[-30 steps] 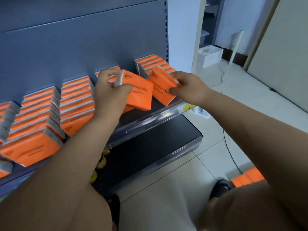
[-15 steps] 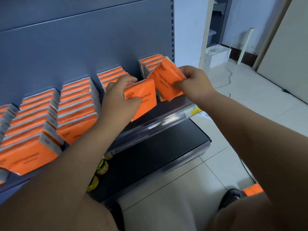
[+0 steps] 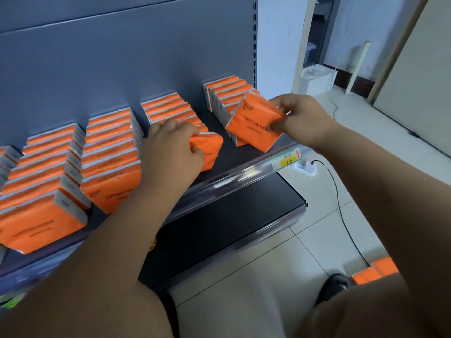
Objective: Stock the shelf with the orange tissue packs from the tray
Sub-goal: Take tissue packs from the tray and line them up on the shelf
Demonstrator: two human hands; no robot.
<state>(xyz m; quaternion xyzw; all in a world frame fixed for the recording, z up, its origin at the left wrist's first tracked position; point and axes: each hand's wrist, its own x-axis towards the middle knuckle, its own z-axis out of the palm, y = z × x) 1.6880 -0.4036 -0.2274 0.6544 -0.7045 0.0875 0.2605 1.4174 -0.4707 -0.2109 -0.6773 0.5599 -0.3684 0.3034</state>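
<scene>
My left hand (image 3: 170, 147) grips an orange tissue pack (image 3: 210, 150) and holds it upright on the dark shelf (image 3: 234, 162), at the front of the third row of packs (image 3: 168, 108). My right hand (image 3: 302, 120) pinches a second orange pack (image 3: 251, 123), tilted on a corner in front of the rightmost row (image 3: 227, 91). Two fuller rows (image 3: 109, 147) stand to the left, and another row (image 3: 44, 181) beyond them. More orange packs (image 3: 375, 272) lie low on the floor at the right, partly hidden by my arm.
A clear price rail (image 3: 244, 176) with a yellow tag (image 3: 288, 159) edges the shelf. Below it juts a black lower shelf (image 3: 231, 225). A white power strip (image 3: 305, 167) and black cable (image 3: 341, 215) lie on the tiled floor. A dark shoe (image 3: 334, 284) shows at the bottom.
Both hands have come down toward the shelf. The left pack has dropped onto the shelf at the front of its row; the right pack has lowered in front of the rightmost row.
</scene>
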